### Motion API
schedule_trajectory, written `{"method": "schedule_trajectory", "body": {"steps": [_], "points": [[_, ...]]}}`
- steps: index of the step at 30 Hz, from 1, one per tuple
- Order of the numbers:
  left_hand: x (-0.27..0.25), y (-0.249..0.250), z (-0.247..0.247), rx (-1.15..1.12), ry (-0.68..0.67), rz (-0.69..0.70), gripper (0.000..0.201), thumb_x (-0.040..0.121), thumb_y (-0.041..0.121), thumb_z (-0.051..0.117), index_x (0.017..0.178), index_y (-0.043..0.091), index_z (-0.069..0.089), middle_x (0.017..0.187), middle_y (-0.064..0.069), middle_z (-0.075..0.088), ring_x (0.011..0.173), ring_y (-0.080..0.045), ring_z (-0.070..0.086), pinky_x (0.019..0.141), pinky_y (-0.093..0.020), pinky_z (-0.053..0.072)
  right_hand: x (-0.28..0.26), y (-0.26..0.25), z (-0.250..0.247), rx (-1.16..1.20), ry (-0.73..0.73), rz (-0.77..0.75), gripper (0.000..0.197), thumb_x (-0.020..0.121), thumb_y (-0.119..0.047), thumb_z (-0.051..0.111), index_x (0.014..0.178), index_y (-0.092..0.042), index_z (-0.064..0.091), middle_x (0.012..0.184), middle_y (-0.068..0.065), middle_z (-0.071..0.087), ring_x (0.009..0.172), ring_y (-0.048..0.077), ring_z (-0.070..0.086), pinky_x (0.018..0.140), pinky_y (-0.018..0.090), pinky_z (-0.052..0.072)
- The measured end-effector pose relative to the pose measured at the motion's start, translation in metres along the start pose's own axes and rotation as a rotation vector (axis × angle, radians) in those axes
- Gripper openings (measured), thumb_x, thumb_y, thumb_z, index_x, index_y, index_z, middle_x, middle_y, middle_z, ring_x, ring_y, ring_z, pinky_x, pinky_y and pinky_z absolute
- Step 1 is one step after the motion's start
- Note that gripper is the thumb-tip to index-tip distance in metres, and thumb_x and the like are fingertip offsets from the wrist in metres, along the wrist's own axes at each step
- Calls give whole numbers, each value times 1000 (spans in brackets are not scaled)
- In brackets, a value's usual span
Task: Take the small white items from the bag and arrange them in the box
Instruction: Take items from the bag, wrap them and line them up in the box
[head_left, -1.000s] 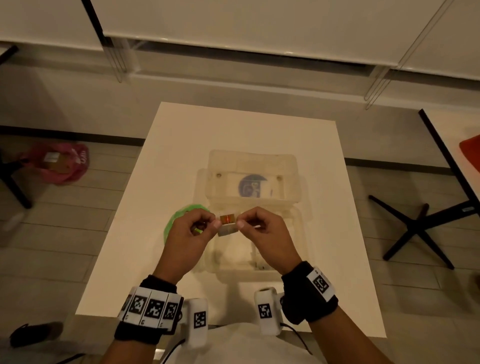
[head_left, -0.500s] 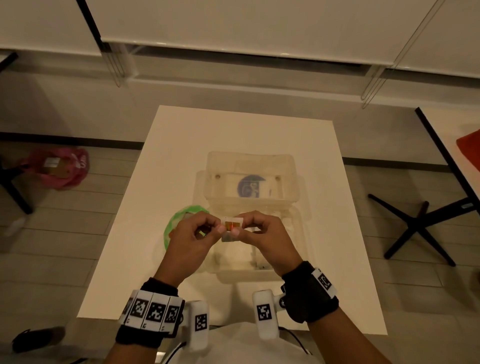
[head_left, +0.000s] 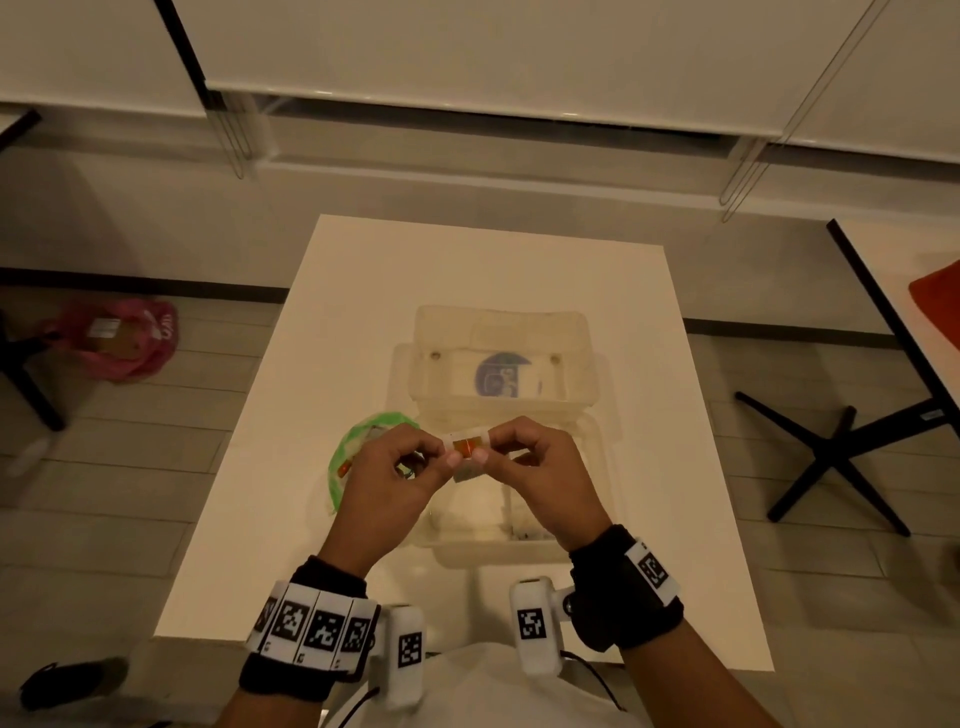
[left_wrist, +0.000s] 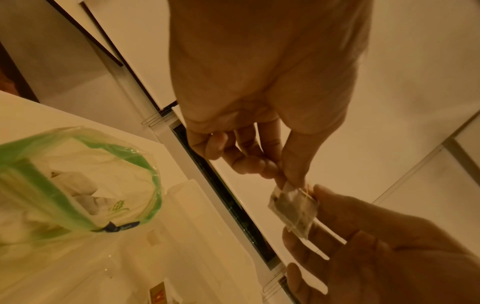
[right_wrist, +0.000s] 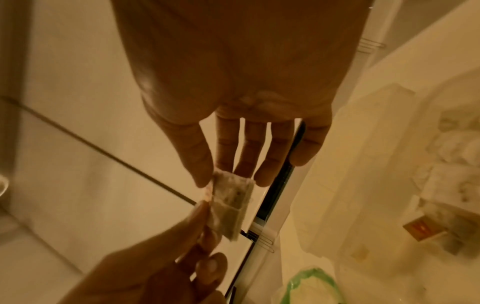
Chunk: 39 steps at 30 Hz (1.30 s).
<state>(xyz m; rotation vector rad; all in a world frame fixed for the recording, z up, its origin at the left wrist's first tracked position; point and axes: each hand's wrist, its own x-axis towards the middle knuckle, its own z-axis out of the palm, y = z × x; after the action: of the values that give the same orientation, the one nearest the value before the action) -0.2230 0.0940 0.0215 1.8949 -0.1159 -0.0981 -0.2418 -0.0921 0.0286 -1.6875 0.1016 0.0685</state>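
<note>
Both hands hold one small white sachet (head_left: 466, 448) with an orange tag, in the air over the near part of the clear plastic box (head_left: 597, 470). My left hand (head_left: 448, 456) pinches its left end with thumb and forefinger. My right hand (head_left: 485, 449) pinches the right end. The sachet (left_wrist: 294, 211) shows as a translucent pouch with dark contents in the left wrist view, and the same sachet (right_wrist: 230, 202) hangs between the fingertips in the right wrist view. The green-rimmed bag (left_wrist: 78, 185) lies open on the table to the left, with more white items inside.
The box's clear lid (head_left: 501, 358) with a blue round label stands open behind the box. Some white items (right_wrist: 451, 164) lie in the box. The white table (head_left: 363, 291) has edges all round. A black chair base (head_left: 831, 457) stands right; a pink bag (head_left: 119, 338) lies on the floor left.
Both hands keep hold of the sachet and have drawn a little closer together; the sachet has turned slightly between the fingertips. Its place over the box is about the same.
</note>
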Motion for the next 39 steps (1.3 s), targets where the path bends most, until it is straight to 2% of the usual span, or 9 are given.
{"method": "schedule_trajectory", "body": {"steps": [4, 8, 13, 16, 19, 22, 28, 36, 39], "points": [[-3, 7, 1, -108, 14, -15, 8, 85, 15, 77, 81, 20, 74, 80, 6, 66, 72, -8, 57, 71, -30, 47, -3, -2, -2, -58, -12, -32, 9, 79, -24, 80, 81, -17, 73, 86, -7, 69, 85, 11, 66, 81, 30, 44], [-4, 12, 3, -116, 8, -8, 10, 86, 14, 77, 77, 15, 72, 78, 4, 65, 71, -8, 57, 70, -24, 46, -4, -4, -3, 48, 49, -45, 4, 83, -18, 78, 82, -19, 75, 90, -5, 69, 90, 16, 66, 85, 44, 48], [-3, 15, 1, -165, 23, -20, 6, 83, 12, 79, 81, 12, 74, 83, -3, 69, 76, -16, 61, 74, -32, 51, -5, -4, -4, -3, 90, -55, 10, 79, -13, 81, 79, -12, 71, 93, -1, 71, 92, 14, 66, 83, 28, 43], [-2, 17, 1, -142, 10, -20, 7, 85, 17, 78, 79, 14, 75, 80, 1, 69, 77, -18, 62, 75, -31, 50, -6, -7, -2, 0, 93, -74, 11, 79, -14, 81, 75, -11, 72, 92, -1, 69, 92, 13, 65, 84, 29, 44], [-3, 22, 1, -170, -16, 1, 7, 86, 12, 76, 80, 14, 74, 77, 9, 67, 73, -7, 58, 70, -19, 46, -5, -8, -2, -6, 151, -58, 14, 78, -14, 81, 70, -17, 71, 86, -7, 67, 86, 11, 64, 83, 34, 45], [-4, 22, 1, -137, -14, -8, 10, 84, 7, 77, 80, 16, 74, 80, 7, 68, 71, -5, 57, 68, -14, 45, -3, -10, -6, 149, 135, -40, 13, 80, -6, 78, 69, -10, 71, 82, -3, 64, 80, 13, 61, 75, 36, 47], [-7, 25, -2, -163, -65, -21, 8, 82, 16, 79, 83, 21, 73, 85, 6, 66, 75, -10, 59, 71, -29, 47, -3, -11, -10, 227, 158, -23, 11, 80, -4, 77, 75, 2, 69, 81, 1, 62, 78, 12, 59, 76, 31, 46], [-8, 28, 3, -111, -19, 43, 18, 75, 25, 83, 73, 26, 65, 76, 14, 58, 67, -3, 52, 65, -22, 38, -6, -16, -5, 232, 150, -30, 10, 79, -1, 77, 73, -2, 69, 77, 0, 62, 76, 12, 58, 75, 26, 46], [-7, 27, 3, -68, -14, 19, 26, 75, 17, 85, 70, 31, 64, 76, 17, 58, 67, -3, 52, 66, -24, 37, -7, -15, -6, 230, 148, -45, 9, 79, -1, 76, 74, -1, 70, 80, 1, 62, 77, 12, 59, 72, 24, 47]]}}
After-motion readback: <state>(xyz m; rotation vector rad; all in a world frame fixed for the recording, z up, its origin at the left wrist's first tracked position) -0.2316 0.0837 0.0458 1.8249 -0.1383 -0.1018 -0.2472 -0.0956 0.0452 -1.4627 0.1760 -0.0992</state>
